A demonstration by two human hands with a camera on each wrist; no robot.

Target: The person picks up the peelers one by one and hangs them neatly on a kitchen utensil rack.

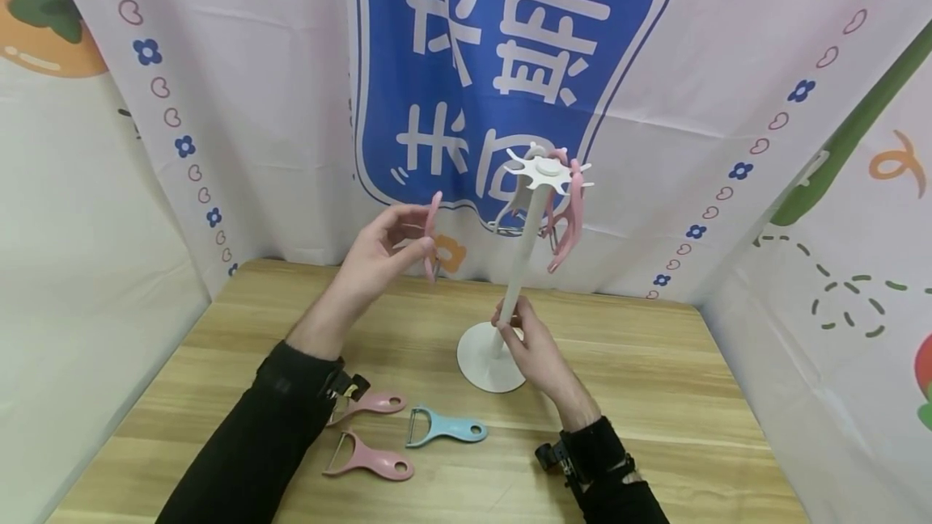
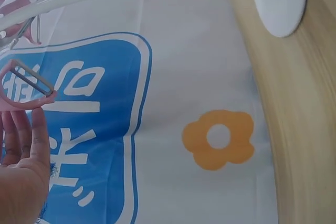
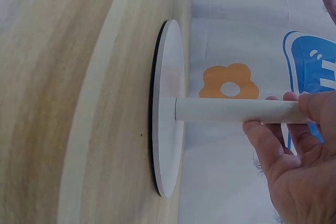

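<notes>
My left hand [image 1: 386,245] pinches a pink peeler [image 1: 432,237] in the air, left of a white stand [image 1: 518,265]. In the left wrist view the blade end of that pink peeler [image 2: 29,90] shows above the fingertips. Low on the stand's pole [image 3: 226,110], my right hand [image 1: 535,346] grips with thumb and fingers. The round base [image 3: 170,145] sits on the table. From the stand's hooked top [image 1: 548,172] hang pink peelers [image 1: 571,221] and a grey-white peeler [image 1: 515,200], on its back and right side; they partly overlap.
On the wooden table [image 1: 641,427] lie a blue peeler [image 1: 455,428] and two pink ones, the nearer pink peeler [image 1: 371,459] and the farther pink peeler [image 1: 379,403], partly behind the left wrist. A printed cloth [image 1: 277,103] hangs behind the table and along its sides.
</notes>
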